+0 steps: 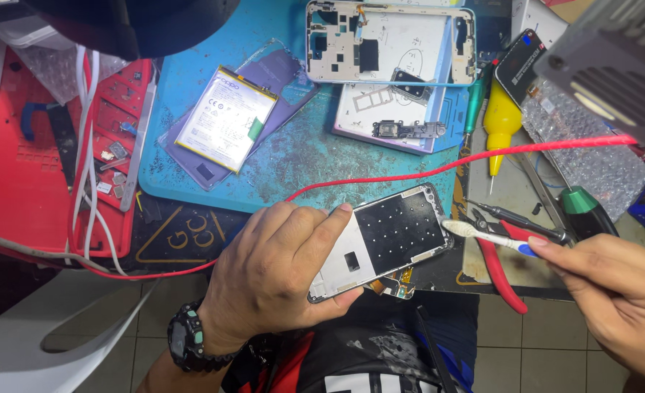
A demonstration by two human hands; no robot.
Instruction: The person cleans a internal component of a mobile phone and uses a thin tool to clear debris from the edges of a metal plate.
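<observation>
Far left of the desk: red parts tray (pixel 17 182) with small screws and bits, white cables (pixel 89 145) draped across it. Beside it, a blue work mat (pixel 293 164) carrying a purple phone back cover (pixel 213 171) with a white battery (pixel 225 118) lying on top.

Left hand (pixel 279 273), black wristwatch (pixel 185 340) on the wrist, is closed around a phone screen frame (pixel 380 240), thumb pressed on its upper edge, fingers underneath. The frame is held off the desk's near edge, over the lap, tilted, with its black inner face and silver border up. A red wire (pixel 409 175) runs across just above it.

Back edge of the mat, centre: a phone mid-frame (pixel 388 40) resting on a second phone part with a small circuit board (pixel 408 129).

Right of the frame: a toothbrush (pixel 482 233), bristle head touching the frame's right corner. Right hand (pixel 613 298) pinches its handle between fingertips. Red-handled pliers (pixel 500 266) lie under the brush. Behind: yellow bottle (pixel 500 120), green-capped tool (pixel 588 211), bubble wrap (pixel 591 145) toward the right edge.
</observation>
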